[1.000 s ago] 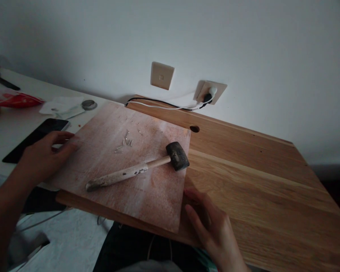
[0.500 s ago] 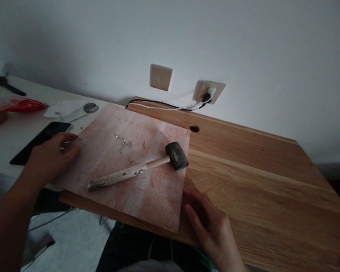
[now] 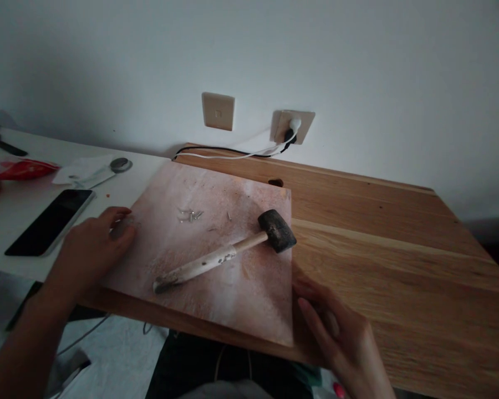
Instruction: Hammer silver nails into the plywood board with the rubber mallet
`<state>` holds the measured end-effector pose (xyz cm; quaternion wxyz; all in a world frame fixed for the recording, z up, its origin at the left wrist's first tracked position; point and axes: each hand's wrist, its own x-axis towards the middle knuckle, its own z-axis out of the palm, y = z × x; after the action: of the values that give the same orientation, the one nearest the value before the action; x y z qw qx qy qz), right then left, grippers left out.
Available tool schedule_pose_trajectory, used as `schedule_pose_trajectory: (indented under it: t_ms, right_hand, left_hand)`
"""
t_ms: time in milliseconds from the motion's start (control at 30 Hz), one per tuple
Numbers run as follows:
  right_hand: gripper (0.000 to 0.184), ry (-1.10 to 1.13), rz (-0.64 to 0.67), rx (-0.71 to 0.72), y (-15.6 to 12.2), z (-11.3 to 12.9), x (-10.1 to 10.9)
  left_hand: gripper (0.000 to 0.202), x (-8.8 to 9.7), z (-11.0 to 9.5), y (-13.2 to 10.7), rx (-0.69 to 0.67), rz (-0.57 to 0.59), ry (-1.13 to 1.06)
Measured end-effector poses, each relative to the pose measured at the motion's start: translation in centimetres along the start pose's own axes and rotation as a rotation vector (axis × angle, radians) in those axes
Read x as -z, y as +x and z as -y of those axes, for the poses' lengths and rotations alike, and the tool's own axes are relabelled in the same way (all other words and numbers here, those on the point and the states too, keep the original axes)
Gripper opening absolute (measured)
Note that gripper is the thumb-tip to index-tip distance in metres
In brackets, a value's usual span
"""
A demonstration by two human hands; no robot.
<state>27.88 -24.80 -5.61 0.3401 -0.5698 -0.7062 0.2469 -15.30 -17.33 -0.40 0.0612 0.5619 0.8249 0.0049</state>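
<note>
A pinkish square board (image 3: pixel 233 288) lies on the wooden table (image 3: pixel 399 266), overhanging its left end. My left hand (image 3: pixel 89 249) grips the board's left edge with bent fingers. My right hand (image 3: pixel 336 332) holds the board's lower right edge, fingers along the side. On the board rests a mallet (image 3: pixel 216 260) with a black head and a pale, stained wooden handle. Several small nails (image 3: pixel 190 216) lie loose near the board's far left part.
A black phone (image 3: pixel 50 220) lies on the white desk (image 3: pixel 141 172) to the left, beyond it paper, a round metal lid (image 3: pixel 120 164) and a red packet (image 3: pixel 20 169). Cables (image 3: pixel 224 154) run from a wall socket (image 3: pixel 291 126) behind the table.
The board, with both hands on its edges, has shifted to the right across the wooden table. The mallet rode along with it, and the loose nails rolled into a new cluster.
</note>
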Motion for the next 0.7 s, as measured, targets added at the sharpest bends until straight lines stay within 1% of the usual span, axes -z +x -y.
schedule_pose_trajectory:
  t_ms: [33,100,167,200,267,300,367,433,500,567,700]
  right_hand:
    - [0.028,-0.041,-0.022,-0.028,-0.4,-1.0,1.1]
    - [0.038,-0.157,-0.067,-0.146,-1.3,-3.4,3.7]
    - [0.049,-0.303,-0.161,-0.291,-2.4,-5.8,6.5]
    - [0.052,-0.384,-0.168,-0.355,-2.8,-6.9,7.7]
    - [0.056,-0.509,-0.19,-0.417,-3.7,-8.2,9.7]
    - [0.055,-0.536,-0.19,-0.434,-4.1,-8.5,10.3]
    - [0.048,-0.57,-0.217,-0.465,-4.6,-8.2,10.6]
    - [0.042,-0.593,-0.257,-0.495,-4.9,-7.3,10.1]
    - [0.043,-0.599,-0.288,-0.505,-5.0,-6.2,9.3]
    - [0.047,-0.587,-0.29,-0.525,-5.0,-5.6,8.7]
    - [0.049,-0.571,-0.286,-0.575,-4.9,-5.6,8.8]
  left_hand:
    - [0.06,-0.3,-0.8,-0.7,-0.025,-0.003,-0.008]
    - [0.06,-1.1,-2.4,-2.3,-0.075,-0.002,-0.063]
    - [0.056,-2.2,-3.6,-3.9,-0.202,0.042,-0.193]
    - [0.052,-2.9,-4.0,-4.7,-0.262,0.076,-0.272]
    - [0.046,-4.1,-4.7,-5.8,-0.369,0.086,-0.418]
    - [0.042,-4.6,-5.0,-6.2,-0.408,0.083,-0.452]
    - [0.037,-5.3,-5.5,-6.5,-0.435,0.048,-0.462]
    - [0.035,-5.5,-5.9,-6.5,-0.42,0.017,-0.447]
    - [0.035,-5.5,-6.1,-6.4,-0.399,0.012,-0.45]
    - [0.036,-5.4,-6.1,-6.5,-0.392,0.011,-0.462]
    - [0.039,-5.0,-6.2,-6.8,-0.383,0.037,-0.467]
